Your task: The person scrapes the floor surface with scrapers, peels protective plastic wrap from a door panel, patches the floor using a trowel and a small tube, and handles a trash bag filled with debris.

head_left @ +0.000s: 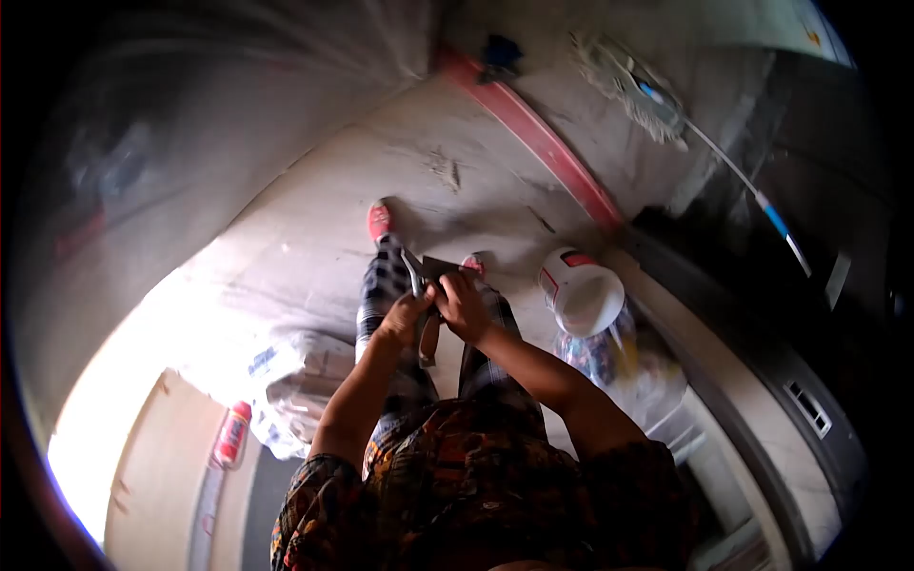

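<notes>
In front of my legs, both of my hands are close together. My left hand [407,319] is closed around a narrow grey metal tool [413,270] that points away from me; its exact kind is unclear. My right hand [459,306] is closed on a scraper with a dark, flat blade [440,267], the blade showing just beyond the fingers. Below the hands hangs a brown handle [429,343], which looks like part of the scraper. The fingers hide where the pieces meet.
A white bucket [588,303] stands at the right near stuffed plastic bags [647,376]. White bags [300,381] and a red bottle [232,433] are at the left. Ahead, a red strip [543,143] crosses the floor, with a mop [633,90] beyond it.
</notes>
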{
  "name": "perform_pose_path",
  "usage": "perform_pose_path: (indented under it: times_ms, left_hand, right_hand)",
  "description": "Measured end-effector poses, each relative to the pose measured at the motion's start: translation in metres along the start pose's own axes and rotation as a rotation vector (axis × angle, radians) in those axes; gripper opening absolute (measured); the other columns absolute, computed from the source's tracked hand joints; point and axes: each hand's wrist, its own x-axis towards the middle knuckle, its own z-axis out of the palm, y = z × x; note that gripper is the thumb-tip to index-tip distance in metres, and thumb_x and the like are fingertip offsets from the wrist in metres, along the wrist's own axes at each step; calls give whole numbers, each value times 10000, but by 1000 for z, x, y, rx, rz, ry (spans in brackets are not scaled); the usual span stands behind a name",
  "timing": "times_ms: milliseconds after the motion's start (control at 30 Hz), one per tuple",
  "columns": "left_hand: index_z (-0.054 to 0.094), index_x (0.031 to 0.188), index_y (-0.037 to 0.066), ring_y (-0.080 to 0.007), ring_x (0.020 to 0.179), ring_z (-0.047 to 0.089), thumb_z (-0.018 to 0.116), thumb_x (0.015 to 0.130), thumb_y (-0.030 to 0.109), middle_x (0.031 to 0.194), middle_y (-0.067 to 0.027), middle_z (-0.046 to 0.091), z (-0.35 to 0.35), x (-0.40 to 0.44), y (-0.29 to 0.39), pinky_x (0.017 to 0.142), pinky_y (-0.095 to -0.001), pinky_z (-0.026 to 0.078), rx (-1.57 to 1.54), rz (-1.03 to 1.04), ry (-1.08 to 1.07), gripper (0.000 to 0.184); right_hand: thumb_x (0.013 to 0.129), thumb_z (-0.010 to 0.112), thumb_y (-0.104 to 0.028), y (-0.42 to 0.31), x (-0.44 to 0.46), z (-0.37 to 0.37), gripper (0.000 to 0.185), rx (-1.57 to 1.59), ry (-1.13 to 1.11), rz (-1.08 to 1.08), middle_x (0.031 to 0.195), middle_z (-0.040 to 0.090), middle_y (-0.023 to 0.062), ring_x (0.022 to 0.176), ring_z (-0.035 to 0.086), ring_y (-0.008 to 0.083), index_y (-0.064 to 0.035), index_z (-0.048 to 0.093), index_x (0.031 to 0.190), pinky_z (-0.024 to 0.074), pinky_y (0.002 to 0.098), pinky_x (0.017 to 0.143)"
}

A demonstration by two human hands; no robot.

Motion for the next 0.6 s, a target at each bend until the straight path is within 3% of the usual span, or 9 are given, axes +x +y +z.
perform_pose_path:
  times_ms: [133,233,300,367,433,467,500,567,600]
  left_hand:
    - [486,1068,104,-186,826,547,605,801,103,914,-49,563,17,-82,-33,720,-349,464,-135,171,-48,292]
    - [431,1139,121,-233,864,565,583,776,-7,948,-83,567,8,-125,-62,729,-388,487,-228,342,-38,414]
    - [429,1120,115,-240,817,585,557,775,-38,934,-100,568,9,-132,-59,702,-378,503,-248,374,31,399]
    - [381,1116,121,-262,713,606,527,771,-70,900,-116,565,11,-132,-50,624,-366,527,-382,440,5,421]
    - [411,1091,124,-249,737,601,514,781,-66,894,-98,559,12,-159,-42,632,-352,524,-438,520,128,377]
    - [413,1081,128,-247,723,601,512,780,-68,882,-93,555,14,-179,-32,620,-353,524,-490,543,178,373]
    - [414,1072,133,-244,710,601,510,779,-70,870,-87,551,19,-197,-26,608,-355,525,-544,553,220,369]
    - [327,1128,160,-235,662,592,526,775,-62,804,-97,552,-5,-192,-24,584,-360,521,-574,674,91,463]
    - [329,1133,157,-243,657,592,535,765,-66,828,-107,548,0,-215,-14,564,-361,512,-696,620,108,477]
  right_hand:
    - [730,507,-72,-52,-21,-15,326,181,-107,43,929,500,117,861,480,305,-49,545,1052,368,426,842]
    - [611,570,-16,-90,-8,-53,448,216,-274,-302,973,513,119,882,492,311,-34,543,1058,395,388,788]
    - [614,575,-15,-110,19,-89,445,233,-301,-296,1076,502,119,976,488,294,-34,543,1058,408,375,785]
    - [659,585,-44,-113,50,-104,343,204,-178,-359,991,553,123,927,524,282,-38,572,1002,422,362,791]
    - [710,589,-83,-129,79,-119,206,203,-248,-373,803,598,112,814,568,273,-61,603,915,425,353,816]
    - [741,586,-106,-150,90,-134,86,167,-195,-353,636,585,92,657,570,286,-87,617,819,434,374,759]
    - [754,588,-140,-161,102,-141,51,144,-72,-471,607,578,87,596,557,299,-95,609,765,436,392,681]
    - [745,599,-148,-188,121,-170,61,118,-211,-326,596,573,96,571,549,311,-97,599,712,429,403,623]
    - [731,595,-123,-200,135,-173,43,67,-198,-381,606,572,102,579,548,310,-95,594,697,430,398,608]
